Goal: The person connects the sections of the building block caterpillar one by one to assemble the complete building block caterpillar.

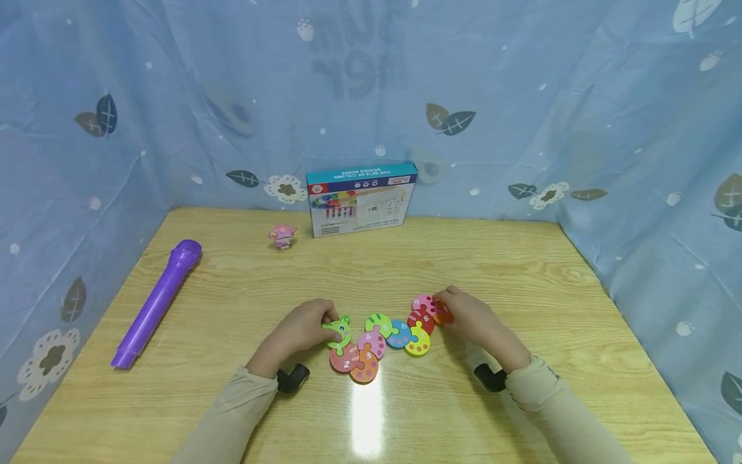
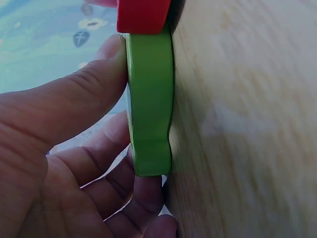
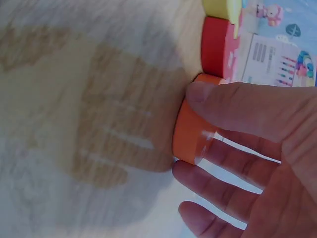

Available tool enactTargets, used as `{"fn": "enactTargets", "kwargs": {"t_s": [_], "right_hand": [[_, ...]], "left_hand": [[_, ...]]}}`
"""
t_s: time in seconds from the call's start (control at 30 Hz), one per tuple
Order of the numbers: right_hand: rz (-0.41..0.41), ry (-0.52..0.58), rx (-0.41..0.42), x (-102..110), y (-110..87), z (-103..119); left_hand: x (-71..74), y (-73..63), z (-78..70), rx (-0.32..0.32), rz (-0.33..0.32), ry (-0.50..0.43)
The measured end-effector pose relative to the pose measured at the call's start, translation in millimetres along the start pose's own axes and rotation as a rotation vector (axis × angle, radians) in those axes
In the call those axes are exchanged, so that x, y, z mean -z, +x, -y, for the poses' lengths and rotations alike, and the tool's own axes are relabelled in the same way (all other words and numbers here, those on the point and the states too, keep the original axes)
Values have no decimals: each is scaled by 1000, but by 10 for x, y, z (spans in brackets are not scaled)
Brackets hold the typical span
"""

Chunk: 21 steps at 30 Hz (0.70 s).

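A chain of round, numbered caterpillar puzzle pieces winds across the table, interlocked by knobs. At its left end my left hand [image 1: 298, 328] pinches the green caterpillar-head piece [image 1: 339, 334], which has a painted eye. In the left wrist view, the thumb presses its face and fingers lie along its edge. The red piece 2 [image 1: 344, 358] adjoins the head. At the other end my right hand [image 1: 472, 317] grips an orange piece [image 3: 188, 131] between thumb and fingers, partly covering it. Pink piece 9 [image 1: 422, 303] and red piece 8 [image 1: 420, 319] lie beside that piece.
A purple toy microphone [image 1: 156, 303] lies at the left. Toward the back stand a small pink figurine [image 1: 282, 236] and a flat toy box [image 1: 362, 203]. Blue patterned cloth [image 1: 493, 129] hangs around the wooden table [image 1: 232, 270]. Each wrist bears a black device.
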State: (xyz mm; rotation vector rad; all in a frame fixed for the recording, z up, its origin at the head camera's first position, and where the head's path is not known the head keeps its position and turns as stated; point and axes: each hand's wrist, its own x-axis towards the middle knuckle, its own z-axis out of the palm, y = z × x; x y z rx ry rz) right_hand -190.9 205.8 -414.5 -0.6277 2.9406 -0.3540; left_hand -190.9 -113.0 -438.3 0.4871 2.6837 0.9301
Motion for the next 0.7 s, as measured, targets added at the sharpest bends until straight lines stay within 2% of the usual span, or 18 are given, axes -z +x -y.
{"fn": "enactTargets", "kwargs": {"t_s": [0.17,0.27,0.33,0.4,0.5,0.6,0.7], "right_hand": [[64,31,-51,79,-20,-25],[28,51,-65,239,-22,-28],[-71,46,-59,387,0,-31],[-197,11,-61,542,28,-41],[-329,-78,-121,768,80,-49],[-354,-157,-223,943,108,-62],[-347,-193,-275,1015,118,-73]], "left_hand": [[25,9,-7,-23,18,-7],[120,16,-15,-45,-9,-14],[251,42,-36,-68,-88,19],[418,82,-67,-94,-206,92],[703,150,-119,-86,-360,215],[932,199,-154,-61,-425,305],[1031,215,-173,-48,-434,352]]}}
